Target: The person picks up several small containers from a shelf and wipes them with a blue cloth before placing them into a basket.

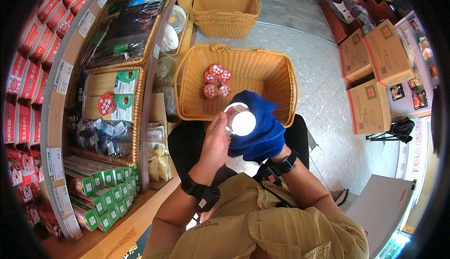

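Observation:
My left hand (216, 139) grips a small cup (243, 122), its plain white round end facing up. A blue cloth (258, 137) drapes over my right hand (280, 157) and presses against the cup's side. That hand's fingers are hidden under the cloth; only the part by the wrist shows. Both hands are above my lap, at the near rim of a wicker basket (276, 66). Inside the basket, on its left side, sit several small cups with red patterned lids (216, 76).
Stacked wicker baskets (225, 17) stand beyond. At left, a shelf holds noodle packs (105, 84), wrapped bottles (105, 134) and green boxes (101, 188). One red-lidded cup (107, 104) rests on the noodles. Cardboard boxes (368, 106) and a white box (382, 212) stand at right.

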`<state>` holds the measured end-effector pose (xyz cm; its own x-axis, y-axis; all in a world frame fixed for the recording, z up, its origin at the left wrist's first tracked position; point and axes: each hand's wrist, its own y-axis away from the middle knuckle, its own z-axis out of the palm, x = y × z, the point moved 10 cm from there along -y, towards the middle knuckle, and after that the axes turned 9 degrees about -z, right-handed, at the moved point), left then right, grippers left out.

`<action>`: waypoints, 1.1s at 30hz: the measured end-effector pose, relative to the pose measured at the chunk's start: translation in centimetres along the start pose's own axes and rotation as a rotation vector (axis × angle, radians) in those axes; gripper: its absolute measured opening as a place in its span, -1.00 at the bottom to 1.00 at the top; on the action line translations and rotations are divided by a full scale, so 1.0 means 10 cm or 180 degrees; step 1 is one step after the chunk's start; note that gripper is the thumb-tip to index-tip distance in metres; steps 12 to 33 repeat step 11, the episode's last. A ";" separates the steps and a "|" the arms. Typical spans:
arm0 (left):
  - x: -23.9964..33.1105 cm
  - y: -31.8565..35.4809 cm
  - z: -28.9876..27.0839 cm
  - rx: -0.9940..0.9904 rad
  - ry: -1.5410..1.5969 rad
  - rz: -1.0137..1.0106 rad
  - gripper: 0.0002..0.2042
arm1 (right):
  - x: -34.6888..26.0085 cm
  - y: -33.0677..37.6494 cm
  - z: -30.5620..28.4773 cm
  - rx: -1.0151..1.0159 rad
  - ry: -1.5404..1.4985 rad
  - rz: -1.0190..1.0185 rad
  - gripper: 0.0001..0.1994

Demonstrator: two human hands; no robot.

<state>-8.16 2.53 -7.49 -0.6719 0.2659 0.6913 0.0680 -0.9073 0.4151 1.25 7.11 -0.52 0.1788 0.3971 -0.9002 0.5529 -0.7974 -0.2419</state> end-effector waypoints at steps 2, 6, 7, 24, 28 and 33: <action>0.06 -0.02 0.03 -0.0047 -0.0214 0.0109 -0.69 | -0.03 0.03 0.04 0.0071 -0.0401 -0.0080 -0.35; 0.30 -0.01 -0.04 0.0327 -0.1005 0.0943 -0.80 | 0.22 0.11 0.04 0.0128 -0.0216 0.0023 -0.45; 0.33 0.00 -0.06 0.0355 -0.1481 0.1130 -0.80 | 0.18 0.10 0.01 0.0173 0.0120 -0.0095 -0.47; 0.38 0.16 0.27 0.0180 -0.2861 0.1651 -0.61 | 0.23 0.15 -0.10 0.0571 -0.0186 -0.0434 -0.52; 0.38 0.16 0.27 0.0180 -0.2861 0.1651 -0.61 | 0.23 0.15 -0.10 0.0571 -0.0186 -0.0434 -0.52; 0.38 0.16 0.27 0.0180 -0.2861 0.1651 -0.61 | 0.23 0.15 -0.10 0.0571 -0.0186 -0.0434 -0.52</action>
